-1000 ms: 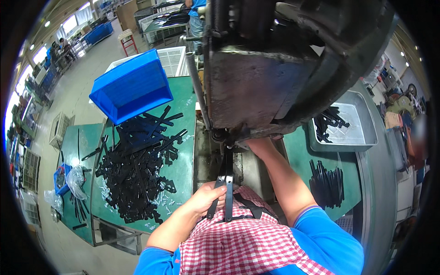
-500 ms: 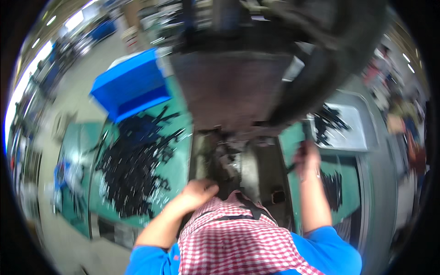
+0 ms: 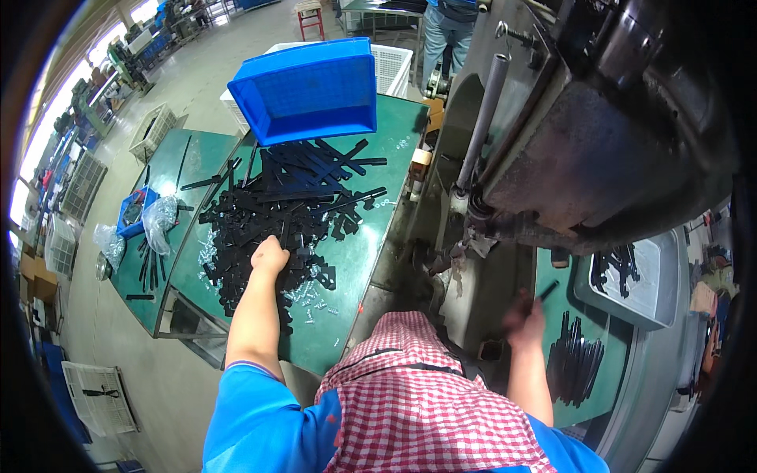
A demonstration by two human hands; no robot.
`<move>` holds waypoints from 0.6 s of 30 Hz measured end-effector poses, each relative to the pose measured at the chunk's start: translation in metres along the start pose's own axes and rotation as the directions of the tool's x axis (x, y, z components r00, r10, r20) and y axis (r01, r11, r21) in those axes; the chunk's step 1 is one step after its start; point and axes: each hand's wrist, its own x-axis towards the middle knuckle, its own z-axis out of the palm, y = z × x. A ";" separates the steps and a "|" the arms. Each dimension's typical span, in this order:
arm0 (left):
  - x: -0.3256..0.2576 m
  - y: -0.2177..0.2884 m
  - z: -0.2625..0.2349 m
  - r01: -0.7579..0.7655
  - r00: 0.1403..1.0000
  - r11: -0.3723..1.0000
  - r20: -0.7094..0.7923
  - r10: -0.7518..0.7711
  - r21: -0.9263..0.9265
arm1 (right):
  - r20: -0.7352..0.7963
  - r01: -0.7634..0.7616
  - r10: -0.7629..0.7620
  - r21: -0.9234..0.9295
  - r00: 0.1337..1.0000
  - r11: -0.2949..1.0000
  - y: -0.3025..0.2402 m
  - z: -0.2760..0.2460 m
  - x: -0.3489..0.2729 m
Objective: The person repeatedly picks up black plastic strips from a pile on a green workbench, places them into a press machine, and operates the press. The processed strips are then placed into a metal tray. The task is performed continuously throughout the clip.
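Observation:
My left hand [image 3: 270, 256] reaches onto a heap of small black flat parts [image 3: 236, 213]; its fingers curl down into the heap, and what they grip is hidden. Longer black strips [image 3: 303, 169] lie at the far side of this heap, and small silvery springs or screws [image 3: 303, 296] are scattered along its edge. My right hand [image 3: 524, 319], smeared by motion, is closed on a thin black bar [image 3: 549, 290] that sticks out to the upper right. Beside that hand, a bundle of black strips [image 3: 577, 359] lies on the right green table.
A large dark machine [image 3: 599, 142] overhangs the middle and right. Beyond the heap, a blue bin [image 3: 307, 91] is tipped toward me. A grey tray [image 3: 631, 292] holds black parts at right. Plastic bags [image 3: 160, 221] lie on the left table [image 3: 181, 150]. Another person [image 3: 447, 39] stands behind.
My view has swung to the left. My left hand has gone from beside the apron onto the heap. My right hand has drawn back from beside the grey tray, the bar still in it.

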 end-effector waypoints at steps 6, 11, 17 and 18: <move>0.006 -0.004 -0.034 -0.179 0.979 0.946 -0.147 0.143 -0.272 | 0.248 0.151 -0.061 -0.364 0.967 0.919 0.004 0.038 -0.040; -0.064 0.072 -0.102 -0.073 0.887 -0.217 -0.163 0.433 -0.973 | 0.408 0.412 -0.129 -0.746 0.904 0.523 -0.002 0.051 -0.050; -0.136 0.158 -0.105 0.291 0.747 -0.600 -0.215 0.630 -0.745 | 0.606 0.581 -0.168 -0.590 0.778 0.560 0.014 0.113 -0.064; -0.143 0.167 -0.103 0.319 0.749 -0.610 -0.201 0.631 -0.725 | 0.624 0.603 -0.169 -0.593 0.763 0.533 0.015 0.116 -0.067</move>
